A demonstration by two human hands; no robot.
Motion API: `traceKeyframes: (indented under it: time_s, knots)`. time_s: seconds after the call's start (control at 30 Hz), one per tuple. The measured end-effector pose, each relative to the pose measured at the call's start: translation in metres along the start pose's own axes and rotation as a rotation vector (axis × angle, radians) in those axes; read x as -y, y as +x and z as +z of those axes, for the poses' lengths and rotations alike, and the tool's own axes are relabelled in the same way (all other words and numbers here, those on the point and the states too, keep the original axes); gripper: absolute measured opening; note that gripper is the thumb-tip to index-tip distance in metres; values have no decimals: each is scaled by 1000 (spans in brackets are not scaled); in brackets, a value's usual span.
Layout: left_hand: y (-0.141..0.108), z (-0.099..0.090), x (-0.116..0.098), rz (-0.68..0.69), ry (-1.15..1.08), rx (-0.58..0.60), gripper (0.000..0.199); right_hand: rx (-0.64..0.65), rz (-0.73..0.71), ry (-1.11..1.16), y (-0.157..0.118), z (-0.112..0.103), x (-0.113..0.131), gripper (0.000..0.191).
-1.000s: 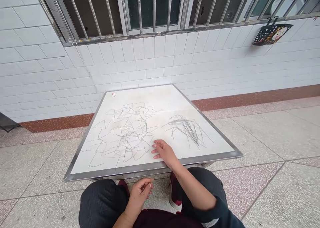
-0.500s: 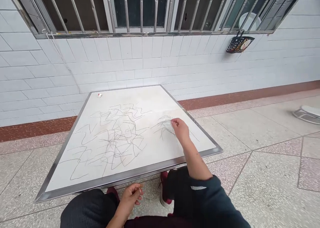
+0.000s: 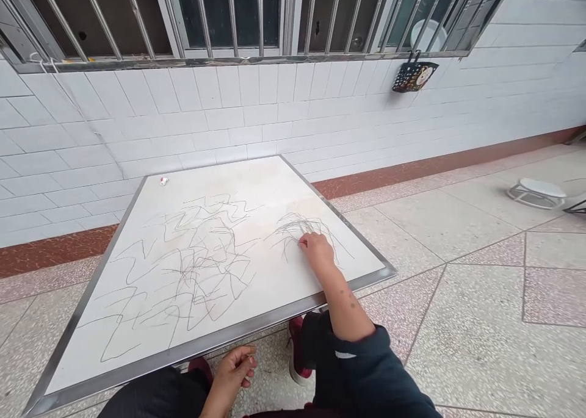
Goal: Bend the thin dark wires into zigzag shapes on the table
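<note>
Left: a small white-and-red item [image 3: 164,180] lay near the far left corner of the white table [image 3: 259,183], whose metal-rimmed top stood by the tiled wall [image 3: 220,125]. A wide tangle of thin dark strands [image 3: 196,265] spread across the left and middle of the top; material not identified.

Centre: left hand [image 3: 231,372] was just off the near rim, fingers curled, thumb close to the index finger. Could not tell whether it pinched anything.

Right of centre: a smaller bunch of strands [image 3: 293,226] fanned out on the top. Right hand [image 3: 318,251] covered part of it, fingertips drawn together and pointing left; a pinched strand could not be made out.

Right: a dark patterned bag [image 3: 414,76] hung below the barred window. A low white-topped stool [image 3: 538,192] stood on the floor, well apart from the table.
</note>
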State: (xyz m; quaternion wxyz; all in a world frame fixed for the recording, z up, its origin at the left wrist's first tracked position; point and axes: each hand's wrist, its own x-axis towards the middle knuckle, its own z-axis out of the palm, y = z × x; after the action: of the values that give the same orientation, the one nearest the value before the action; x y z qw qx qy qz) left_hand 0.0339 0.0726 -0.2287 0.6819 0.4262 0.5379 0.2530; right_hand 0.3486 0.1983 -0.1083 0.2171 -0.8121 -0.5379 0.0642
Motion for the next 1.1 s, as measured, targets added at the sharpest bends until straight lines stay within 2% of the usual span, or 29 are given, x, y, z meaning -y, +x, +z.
traceKeyframes:
  time_s: [0.4,0.53,0.6,0.67,0.83,0.97,1.03,1.1]
  knots:
    - [-4,-2,-6,12,25,6,42,18,-42,-127,-2,1,4,12]
    - [-7,2,-6,11,32,0,41,-36,-89,-127,-9,-4,7,15]
    - [-8,3,-5,9,27,-5,39,-118,-105,-105,-10,-5,6,17]
    - [-9,4,-4,17,33,-13,36,-176,-124,-42,-11,-6,5,18]
    - [-16,11,-6,50,84,-31,32,-265,-293,226,-16,-12,6,24]
    - [-34,21,-18,98,135,15,31,-351,-392,413,-38,-24,22,24]
    - [-47,27,-30,132,156,65,30,-339,-390,535,-57,-29,33,21]
    - [-60,31,-45,181,171,118,30,-236,-331,725,-80,-32,45,19]
